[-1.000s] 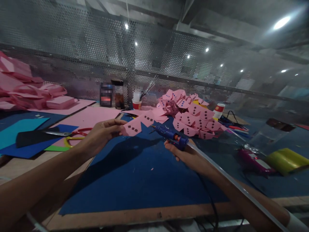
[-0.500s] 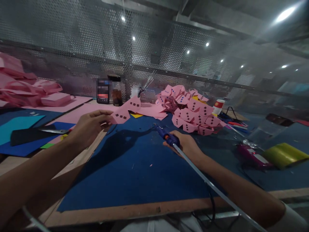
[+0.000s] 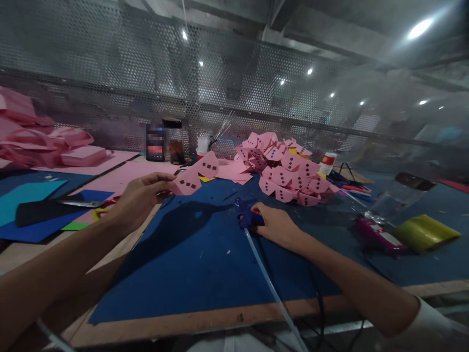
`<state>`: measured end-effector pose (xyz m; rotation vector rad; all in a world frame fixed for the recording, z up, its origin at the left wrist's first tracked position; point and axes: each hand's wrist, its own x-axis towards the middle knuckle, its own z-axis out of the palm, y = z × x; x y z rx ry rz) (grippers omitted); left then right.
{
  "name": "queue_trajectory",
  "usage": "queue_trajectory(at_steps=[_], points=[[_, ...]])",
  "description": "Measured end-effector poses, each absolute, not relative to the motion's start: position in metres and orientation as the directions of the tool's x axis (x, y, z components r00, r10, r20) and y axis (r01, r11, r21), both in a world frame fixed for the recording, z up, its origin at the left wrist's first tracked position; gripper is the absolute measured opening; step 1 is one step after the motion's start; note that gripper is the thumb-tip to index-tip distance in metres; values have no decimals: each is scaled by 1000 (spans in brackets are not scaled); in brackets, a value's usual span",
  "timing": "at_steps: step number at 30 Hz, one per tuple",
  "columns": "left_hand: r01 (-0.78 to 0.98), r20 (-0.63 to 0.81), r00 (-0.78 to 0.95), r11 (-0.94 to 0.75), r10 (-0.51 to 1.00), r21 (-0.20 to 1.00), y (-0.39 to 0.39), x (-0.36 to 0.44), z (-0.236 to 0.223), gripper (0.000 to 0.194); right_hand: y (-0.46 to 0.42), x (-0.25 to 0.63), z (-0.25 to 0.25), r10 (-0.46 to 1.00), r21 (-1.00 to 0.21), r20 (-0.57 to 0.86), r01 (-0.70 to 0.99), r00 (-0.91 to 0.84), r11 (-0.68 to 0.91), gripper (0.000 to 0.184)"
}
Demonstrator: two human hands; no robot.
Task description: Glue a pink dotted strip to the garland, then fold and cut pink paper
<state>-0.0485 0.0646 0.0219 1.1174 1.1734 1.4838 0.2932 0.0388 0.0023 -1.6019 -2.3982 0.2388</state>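
Observation:
Between the fingers and thumb of my left hand (image 3: 144,198) is a folded pink paper piece (image 3: 188,182) with dark square marks, held up above the table. My right hand (image 3: 276,226) is closed around a blue glue gun (image 3: 247,216), low over the blue mat (image 3: 205,274). A long clear glue stick (image 3: 266,276) trails from the gun's back end toward the table's front edge. Beyond my right hand lies a heap of similar pink paper pieces (image 3: 293,173) with dark and blue marks.
Scissors (image 3: 84,203) lie on coloured sheets at left, with pink paper stacks (image 3: 44,142) behind. A phone (image 3: 156,144) stands at the back. At right are a purple device (image 3: 379,235), a yellow roll (image 3: 427,233), a clear container (image 3: 406,193) and a paper cup (image 3: 327,163).
My right hand has turned the glue gun, so its nozzle points more away from me and the glue stick swings left. My left hand keeps the pink paper piece, slightly shifted.

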Motion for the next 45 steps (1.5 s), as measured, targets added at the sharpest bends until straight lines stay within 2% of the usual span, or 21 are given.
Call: queue_trajectory(at_steps=[7,11,14,16,19,21,24,27,33,37,43,45], points=[[-83,165,-128,-176,978,981,57,-39,21,32,37,296,4,890,-402,75,803,-450,440,40],[-40,195,-92,-199,977,979,55,-37,18,28,35,297,7,872,-411,57,785,-486,464,45],[59,245,-55,-242,968,969,53,-38,14,26,35,300,13,865,-404,53,782,-499,475,50],[132,273,-21,-268,962,954,50,-38,14,26,36,302,17,878,-397,89,792,-471,465,50],[202,308,29,-307,951,930,43,-33,19,28,41,304,24,885,-446,247,764,-395,466,38],[232,335,60,-340,940,912,39,-28,24,27,44,303,28,857,-520,373,685,-355,510,32],[274,351,116,-370,929,888,35,-21,30,26,43,299,37,802,-624,495,507,-334,595,38],[308,352,152,-383,923,871,35,-16,33,26,37,295,45,770,-655,537,406,-344,638,43],[338,330,171,-370,928,865,34,-5,43,30,33,295,48,714,-593,614,400,-338,699,26],[323,336,171,-375,926,869,32,8,51,32,37,296,43,726,-614,628,394,-281,684,22],[204,349,87,-359,933,911,36,18,43,43,39,300,37,754,-654,619,385,-222,651,19],[221,354,28,-351,935,910,38,15,37,48,41,301,35,752,-654,623,386,-213,651,18]])
